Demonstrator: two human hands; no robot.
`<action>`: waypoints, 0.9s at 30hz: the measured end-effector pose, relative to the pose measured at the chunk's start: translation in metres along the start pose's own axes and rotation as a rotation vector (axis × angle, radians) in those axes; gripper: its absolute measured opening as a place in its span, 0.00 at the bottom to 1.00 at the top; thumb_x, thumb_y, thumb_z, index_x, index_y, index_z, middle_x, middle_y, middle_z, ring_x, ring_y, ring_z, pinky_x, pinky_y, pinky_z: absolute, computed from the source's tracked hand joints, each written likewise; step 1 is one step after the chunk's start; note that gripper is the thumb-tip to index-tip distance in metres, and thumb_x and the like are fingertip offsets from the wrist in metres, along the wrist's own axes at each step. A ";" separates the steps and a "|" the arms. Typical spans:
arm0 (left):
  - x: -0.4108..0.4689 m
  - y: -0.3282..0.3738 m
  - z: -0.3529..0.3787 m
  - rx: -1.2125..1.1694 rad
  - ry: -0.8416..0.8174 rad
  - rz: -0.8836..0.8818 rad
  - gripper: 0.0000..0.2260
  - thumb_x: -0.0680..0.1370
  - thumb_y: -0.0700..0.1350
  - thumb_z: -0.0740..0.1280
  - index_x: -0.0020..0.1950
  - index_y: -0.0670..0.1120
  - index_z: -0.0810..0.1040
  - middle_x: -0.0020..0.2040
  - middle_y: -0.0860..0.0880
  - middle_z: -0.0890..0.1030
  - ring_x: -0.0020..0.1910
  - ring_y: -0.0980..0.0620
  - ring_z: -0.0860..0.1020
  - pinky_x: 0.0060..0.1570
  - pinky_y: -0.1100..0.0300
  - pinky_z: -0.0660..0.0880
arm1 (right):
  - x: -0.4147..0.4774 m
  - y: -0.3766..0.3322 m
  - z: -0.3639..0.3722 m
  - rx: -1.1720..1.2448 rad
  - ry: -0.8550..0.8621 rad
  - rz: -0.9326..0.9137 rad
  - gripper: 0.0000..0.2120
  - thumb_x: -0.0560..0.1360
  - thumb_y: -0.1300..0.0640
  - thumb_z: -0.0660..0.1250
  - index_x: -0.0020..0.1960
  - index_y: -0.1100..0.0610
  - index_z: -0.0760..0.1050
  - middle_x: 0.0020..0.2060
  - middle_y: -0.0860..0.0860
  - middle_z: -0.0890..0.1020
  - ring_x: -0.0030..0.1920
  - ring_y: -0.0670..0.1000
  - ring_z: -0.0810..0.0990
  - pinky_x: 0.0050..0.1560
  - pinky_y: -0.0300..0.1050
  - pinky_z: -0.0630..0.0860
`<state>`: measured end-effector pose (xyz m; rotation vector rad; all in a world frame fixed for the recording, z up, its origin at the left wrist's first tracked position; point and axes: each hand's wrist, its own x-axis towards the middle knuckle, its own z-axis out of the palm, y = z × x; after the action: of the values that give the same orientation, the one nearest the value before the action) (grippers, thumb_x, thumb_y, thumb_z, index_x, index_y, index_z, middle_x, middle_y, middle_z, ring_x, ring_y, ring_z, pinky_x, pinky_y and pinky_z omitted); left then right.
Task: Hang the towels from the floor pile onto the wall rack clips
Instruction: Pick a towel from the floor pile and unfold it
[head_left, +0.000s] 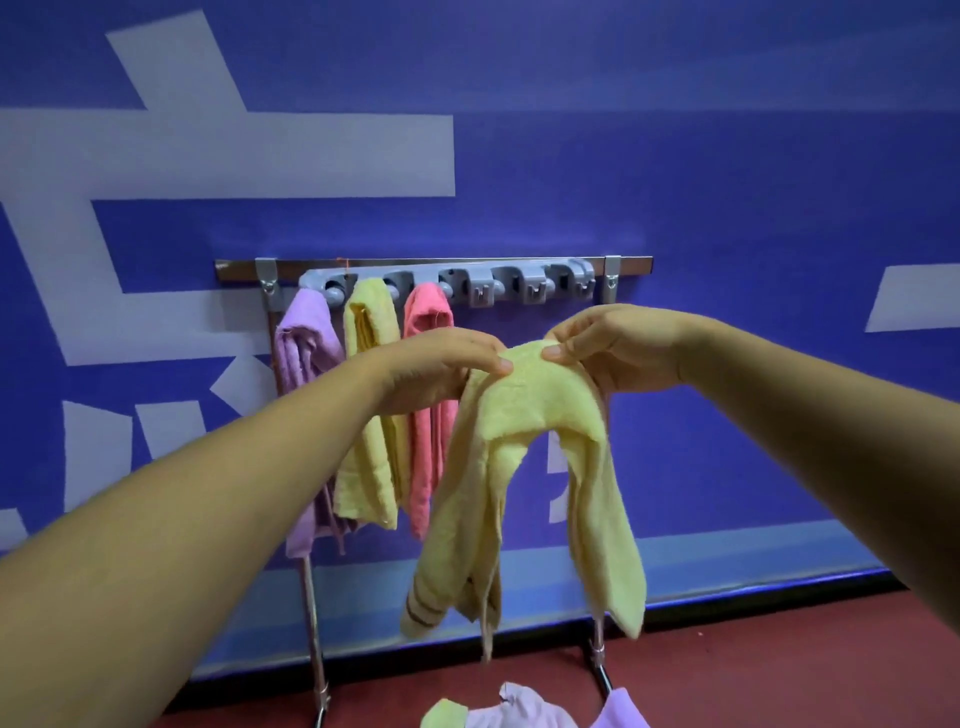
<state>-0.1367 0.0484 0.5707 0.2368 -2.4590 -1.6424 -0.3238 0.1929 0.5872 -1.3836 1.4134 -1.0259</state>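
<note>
A pale yellow towel (524, 467) hangs folded in front of the rack, its two ends drooping toward the floor. My left hand (441, 369) and my right hand (618, 348) both pinch its bunched top, just below the grey clip rack (467, 283). Three towels hang from the rack's left clips: a purple towel (306, 364), a yellow towel (371, 415) and a pink towel (428, 441). The clips to the right hold nothing. The floor pile (519, 714) of purple and yellow towels lies at the bottom edge.
The rack is fixed to a metal bar (628, 266) on a stand whose metal legs (314, 623) reach the red floor (779, 675). Behind it stands a blue wall (727, 156) with pale shapes.
</note>
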 end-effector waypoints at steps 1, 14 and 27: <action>0.008 0.008 -0.004 0.029 0.013 0.001 0.05 0.72 0.46 0.70 0.45 0.46 0.78 0.41 0.49 0.77 0.43 0.53 0.76 0.46 0.60 0.71 | 0.004 -0.005 -0.008 -0.008 0.027 0.000 0.10 0.81 0.64 0.59 0.42 0.60 0.74 0.33 0.53 0.78 0.32 0.49 0.79 0.34 0.41 0.77; 0.095 0.049 -0.064 0.352 0.328 0.084 0.03 0.79 0.37 0.65 0.50 0.44 0.77 0.38 0.50 0.75 0.36 0.54 0.70 0.37 0.63 0.66 | 0.072 -0.035 -0.073 -0.139 0.202 0.025 0.07 0.82 0.61 0.61 0.48 0.62 0.76 0.38 0.54 0.82 0.39 0.52 0.81 0.42 0.46 0.77; 0.142 0.001 -0.122 0.834 0.794 0.001 0.08 0.78 0.48 0.62 0.54 0.46 0.73 0.48 0.47 0.78 0.48 0.46 0.75 0.41 0.54 0.68 | 0.165 -0.032 -0.070 -0.899 0.809 -0.183 0.09 0.77 0.57 0.65 0.55 0.58 0.77 0.50 0.52 0.79 0.53 0.56 0.79 0.46 0.48 0.75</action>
<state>-0.2467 -0.0927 0.6254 0.7969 -2.2700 -0.2770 -0.3814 0.0249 0.6298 -1.8281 2.6002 -1.1893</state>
